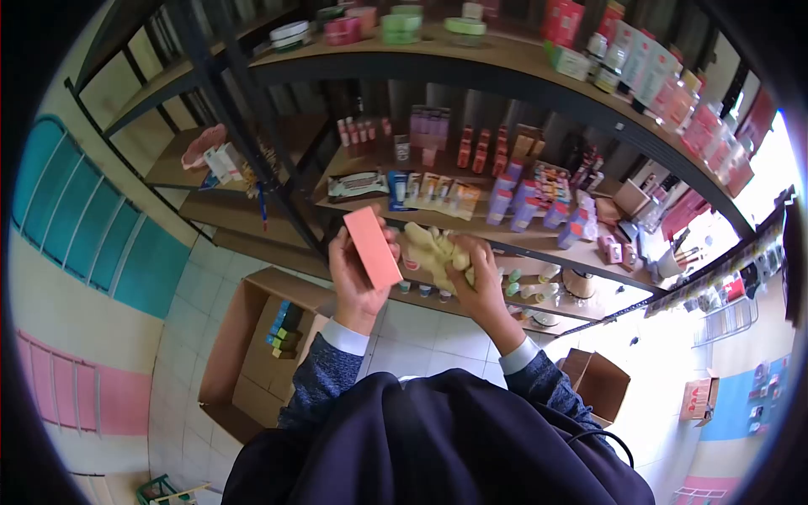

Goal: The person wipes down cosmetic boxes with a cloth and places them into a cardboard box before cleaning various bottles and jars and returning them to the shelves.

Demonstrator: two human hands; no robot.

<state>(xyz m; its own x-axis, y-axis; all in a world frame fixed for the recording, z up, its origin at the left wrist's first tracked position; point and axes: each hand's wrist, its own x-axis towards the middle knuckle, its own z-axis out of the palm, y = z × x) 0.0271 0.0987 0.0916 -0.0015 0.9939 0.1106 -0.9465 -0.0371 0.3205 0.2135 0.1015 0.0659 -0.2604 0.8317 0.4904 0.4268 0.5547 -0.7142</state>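
Note:
In my left hand lies a coral-pink box, tilted, with the fingers wrapped round its far side. My right hand is closed on a crumpled pale yellow cloth, which hangs out to the left near the box. A small gap shows between cloth and box. Both hands are in front of a shelf that bears flat packets, purple boxes and small red items.
An upper shelf holds jars and bottles. Below left, an open cardboard box contains small blue and green boxes. Another open carton stands on the tiled floor at right. A dark metal post rises at left.

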